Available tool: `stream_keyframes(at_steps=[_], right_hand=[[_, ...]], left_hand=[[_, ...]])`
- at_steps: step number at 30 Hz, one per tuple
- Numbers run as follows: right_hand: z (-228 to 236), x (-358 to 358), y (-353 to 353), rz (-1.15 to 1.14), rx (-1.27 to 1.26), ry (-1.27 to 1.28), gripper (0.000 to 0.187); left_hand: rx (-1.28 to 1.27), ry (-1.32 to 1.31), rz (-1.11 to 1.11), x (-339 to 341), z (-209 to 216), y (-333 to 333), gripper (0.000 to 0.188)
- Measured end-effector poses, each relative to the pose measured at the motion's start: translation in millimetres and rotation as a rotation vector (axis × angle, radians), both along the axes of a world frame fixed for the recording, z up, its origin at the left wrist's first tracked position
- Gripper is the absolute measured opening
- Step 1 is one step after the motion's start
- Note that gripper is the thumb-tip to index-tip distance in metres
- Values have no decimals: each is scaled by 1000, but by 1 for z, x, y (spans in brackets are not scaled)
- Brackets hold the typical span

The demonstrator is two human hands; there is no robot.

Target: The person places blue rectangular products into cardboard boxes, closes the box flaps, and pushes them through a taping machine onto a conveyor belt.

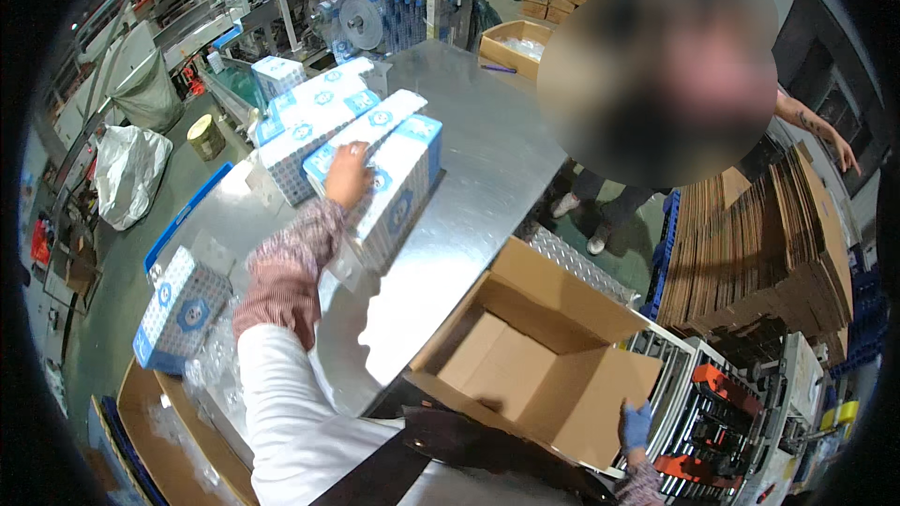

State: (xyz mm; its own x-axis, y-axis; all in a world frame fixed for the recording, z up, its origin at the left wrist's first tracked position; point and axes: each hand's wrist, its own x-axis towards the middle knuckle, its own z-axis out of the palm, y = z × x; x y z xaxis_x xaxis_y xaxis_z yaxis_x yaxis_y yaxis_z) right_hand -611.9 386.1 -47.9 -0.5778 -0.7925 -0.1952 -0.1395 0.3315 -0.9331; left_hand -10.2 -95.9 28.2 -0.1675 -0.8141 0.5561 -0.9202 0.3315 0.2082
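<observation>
The left grip (349,176) lies over the blue-and-white packs (401,178), fingers partly spread on their tops; I can't tell whether it squeezes. The right grip (636,426), in blue, is at the outer edge of the carton's flap (600,403); its thumb side is hidden, so I can't tell how firmly it closes.

The packs sit in rows on the far-left part of the metal tabletop (483,122). They look fairly light, smooth and a little slippery, with card walls that could dent; broad pressure on opposite sides seems best.

The open carton (555,326) stands to the near right. A lone pack (183,311) tilts at the left. Flattened cartons (750,244) stand far right.
</observation>
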Motion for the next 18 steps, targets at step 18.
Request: stream_keyframes(at_steps=[18], right_hand=[[108,381,-390,874,-262,481,65]], left_hand=[[543,-286,262,153,21,-64,113]])
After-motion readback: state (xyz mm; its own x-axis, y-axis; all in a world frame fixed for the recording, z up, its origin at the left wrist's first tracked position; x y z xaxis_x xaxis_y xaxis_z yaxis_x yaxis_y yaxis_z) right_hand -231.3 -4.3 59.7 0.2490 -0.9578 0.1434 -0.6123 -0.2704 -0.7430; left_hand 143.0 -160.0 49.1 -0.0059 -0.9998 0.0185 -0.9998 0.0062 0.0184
